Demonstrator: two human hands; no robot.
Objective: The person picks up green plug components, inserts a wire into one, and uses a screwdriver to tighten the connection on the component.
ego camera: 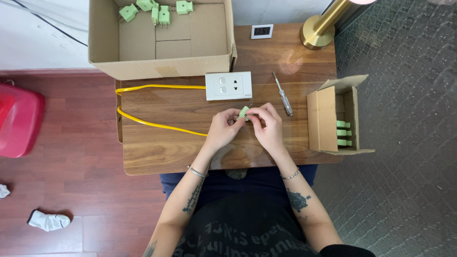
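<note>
Both hands meet over the middle of a small wooden table [157, 147]. My left hand [223, 128] and my right hand [267, 124] pinch one small light-green plug [243, 113] between their fingertips. A yellow cable [157, 124] runs from the left table edge to my left hand and loops back up to a white wall socket plate [228, 85] lying just beyond the hands. A screwdriver with a clear handle [283, 96] lies to the right of the plate, close to my right hand.
A large open cardboard box [162, 64] at the back holds several green plugs [158, 10]. A small cardboard box [328, 119] on its side at the right edge holds more. A brass lamp base [316, 33] and a small digital clock [262, 31] stand behind. Left, a red container [19, 119] sits on the floor.
</note>
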